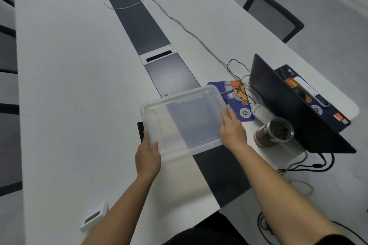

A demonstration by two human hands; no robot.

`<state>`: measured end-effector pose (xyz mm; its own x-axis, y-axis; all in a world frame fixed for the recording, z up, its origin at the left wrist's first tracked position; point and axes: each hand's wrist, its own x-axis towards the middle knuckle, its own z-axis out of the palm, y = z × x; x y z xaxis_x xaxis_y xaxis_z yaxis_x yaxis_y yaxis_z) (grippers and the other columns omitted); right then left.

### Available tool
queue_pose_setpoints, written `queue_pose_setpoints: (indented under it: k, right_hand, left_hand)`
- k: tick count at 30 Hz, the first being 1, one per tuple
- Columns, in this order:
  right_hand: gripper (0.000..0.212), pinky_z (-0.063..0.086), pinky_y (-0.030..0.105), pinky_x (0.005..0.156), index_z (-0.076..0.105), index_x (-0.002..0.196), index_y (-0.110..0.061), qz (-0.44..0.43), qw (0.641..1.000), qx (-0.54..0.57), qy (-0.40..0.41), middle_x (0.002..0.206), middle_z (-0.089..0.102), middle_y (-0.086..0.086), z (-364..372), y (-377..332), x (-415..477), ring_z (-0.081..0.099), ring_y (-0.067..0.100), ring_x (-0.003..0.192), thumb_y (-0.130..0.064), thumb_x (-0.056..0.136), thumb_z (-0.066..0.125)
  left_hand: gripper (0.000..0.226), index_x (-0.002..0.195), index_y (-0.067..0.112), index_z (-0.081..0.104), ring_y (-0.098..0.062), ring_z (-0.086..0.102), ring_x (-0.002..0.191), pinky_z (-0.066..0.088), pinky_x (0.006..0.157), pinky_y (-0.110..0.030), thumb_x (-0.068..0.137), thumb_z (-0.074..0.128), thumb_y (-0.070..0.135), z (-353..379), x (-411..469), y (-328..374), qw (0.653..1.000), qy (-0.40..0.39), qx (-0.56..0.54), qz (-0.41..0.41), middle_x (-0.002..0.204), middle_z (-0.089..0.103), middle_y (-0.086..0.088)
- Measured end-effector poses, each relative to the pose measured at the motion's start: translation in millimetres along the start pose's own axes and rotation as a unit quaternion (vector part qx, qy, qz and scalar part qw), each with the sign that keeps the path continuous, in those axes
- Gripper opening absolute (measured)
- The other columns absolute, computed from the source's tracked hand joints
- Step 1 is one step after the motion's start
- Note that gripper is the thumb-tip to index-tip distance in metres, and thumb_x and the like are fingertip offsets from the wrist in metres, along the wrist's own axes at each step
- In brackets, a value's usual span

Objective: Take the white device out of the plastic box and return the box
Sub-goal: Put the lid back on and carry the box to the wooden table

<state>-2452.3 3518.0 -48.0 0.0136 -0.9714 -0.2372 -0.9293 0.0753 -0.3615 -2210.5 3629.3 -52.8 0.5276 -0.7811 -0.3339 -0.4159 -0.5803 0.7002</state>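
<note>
So: left hand [148, 157] clamped on the near-left rounded corner of the clear plastic box [179, 96], thumb over the rim. Then right hand [233, 129] flat, fingers straight, against its right wall. Square white device [94, 216] well apart, lying on the matte white surface [69, 85] by the left forearm.

box: clear rectangular plastic box [191, 123], nothing inside, over the dark centre strip of the long white table [69, 85]
left hand [148, 157]: grips near-left corner, thumb over rim
right hand [233, 129]: fingers straight along right rim
device: small white square device [94, 216], screen up, near table edge, left of left forearm, well apart from box
right of box: blue printed mouse pad [244, 113], glass jar with dark contents [273, 132], open black laptop [288, 109]
</note>
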Motion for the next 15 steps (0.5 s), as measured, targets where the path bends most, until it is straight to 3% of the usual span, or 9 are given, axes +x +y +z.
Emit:
queue_pose_setpoints:
  k: [2, 4, 8, 11, 15]
  right_hand:
    - [0.052, 0.043, 0.039, 0.102, 0.027, 0.155, -0.02, 0.003, 1.0, 0.002, -0.012, 0.166, 0.012, -0.003, -2.2, 1.9, -0.1, 0.036, 0.03, 0.138, -0.022, 0.104, 0.038]
    - [0.049, 0.044, 0.037, 0.101, 0.033, 0.153, -0.019, -0.003, 1.0, 0.026, 0.005, 0.164, 0.02, -0.001, -1.5, 4.1, -4.8, 0.034, 0.027, 0.14, -0.025, 0.104, 0.039]
    - [0.04, 0.047, 0.036, 0.097, 0.056, 0.138, -0.016, -0.019, 0.993, 0.087, 0.076, 0.151, 0.046, 0.001, 13.4, 13.7, -39.0, 0.051, 0.023, 0.13, -0.031, 0.102, 0.047]
    - [0.033, 0.044, 0.024, 0.088, 0.07, 0.122, -0.021, -0.013, 0.983, 0.129, 0.131, 0.137, 0.061, -0.005, 28.6, 16.3, -78.5, 0.064, 0.015, 0.113, -0.036, 0.096, 0.058]
    - [0.032, 0.044, 0.028, 0.089, 0.07, 0.119, -0.021, 0.023, 0.972, 0.16, 0.169, 0.132, 0.063, -0.004, 45.6, 10.5, -108.9, 0.062, 0.018, 0.114, -0.038, 0.093, 0.062]
  left_hand:
    - [0.058, 0.157, 0.024, 0.022, -0.034, 0.057, 0.107, 0.043, 0.085, -0.035, 0.102, 0.039, 0.024, 2.3, 2.9, -3.1, 0.999, 0.003, 0.036, 0.007, 0.108, 0.056, -0.013]
    - [0.057, 0.157, 0.026, 0.02, -0.035, 0.056, 0.098, 0.046, 0.081, -0.039, 0.102, 0.036, 0.023, 1.9, 4.7, -5.3, 0.997, 0.015, 0.068, 0.025, 0.099, 0.054, -0.012]
    - [0.051, 0.15, 0.026, 0.032, -0.032, 0.051, 0.107, 0.042, 0.086, -0.041, 0.099, 0.035, 0.021, -10.4, -0.7, -17.4, 0.997, 0.044, 0.065, 0.017, 0.11, 0.057, -0.01]
    - [0.044, 0.144, 0.024, 0.04, -0.036, 0.053, 0.102, 0.044, 0.083, -0.045, 0.1, 0.035, 0.025, -24.3, -12.1, -39.1, 0.991, 0.081, 0.102, 0.038, 0.103, 0.062, -0.013]
    - [0.045, 0.144, 0.026, 0.045, -0.036, 0.048, 0.105, 0.04, 0.092, -0.047, 0.1, 0.043, 0.036, -34.0, -22.1, -66.4, 0.989, 0.097, 0.108, 0.031, 0.109, 0.055, -0.016]
